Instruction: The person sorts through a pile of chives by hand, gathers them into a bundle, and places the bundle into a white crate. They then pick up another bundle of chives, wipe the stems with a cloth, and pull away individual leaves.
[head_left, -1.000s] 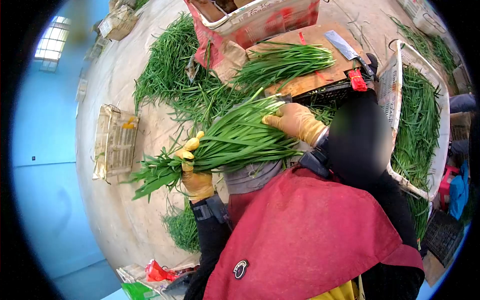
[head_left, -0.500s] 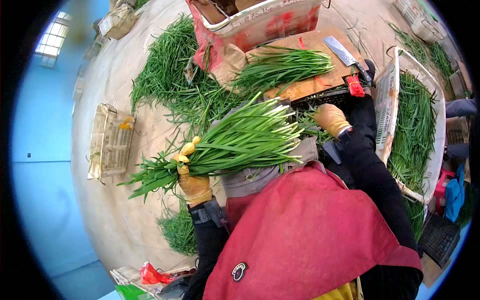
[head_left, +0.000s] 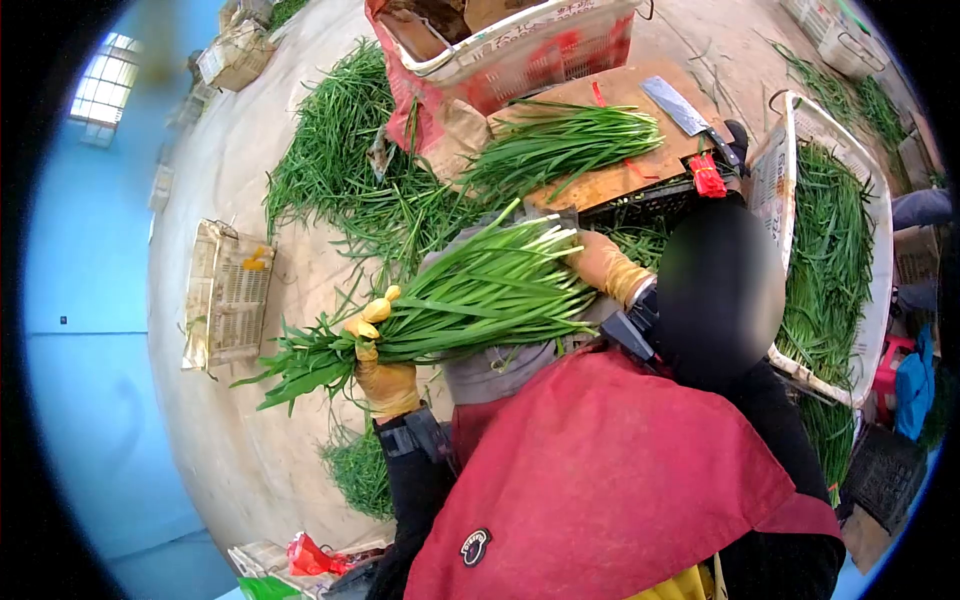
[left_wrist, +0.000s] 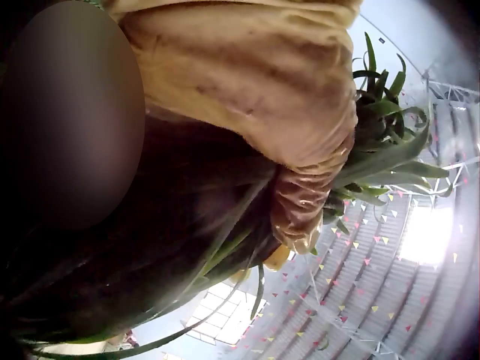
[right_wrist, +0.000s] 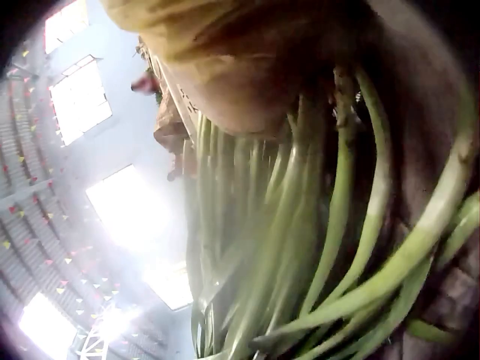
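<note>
A bunch of long green leafy stalks [head_left: 475, 295] lies across the lap in the head view, pale stem ends to the right. The left hand [head_left: 384, 365], in a yellowish glove, grips it near the leafy tips; the left wrist view shows the gloved hand [left_wrist: 259, 86] curled round dark leaves. At the pale ends is the gloved right hand [head_left: 606, 268], its fingertips hidden by stalks. The right wrist view has this hand [right_wrist: 225, 71] closed over several stems [right_wrist: 289, 195], while some looser ones curve away beside it.
Ahead, a board [head_left: 585, 190] bears another bunch [head_left: 570, 140], a cleaver [head_left: 680, 108] and red ties [head_left: 707, 176]. A leaf pile [head_left: 335, 150] lies on the floor. A white crate [head_left: 782, 195] of stalks stands at right, an upright crate [head_left: 228, 295] at left.
The right hand left the stem ends, moved right toward the dark crate under the board, then came back to the stems. The left hand has kept its grip, with the bunch shifting slightly.
</note>
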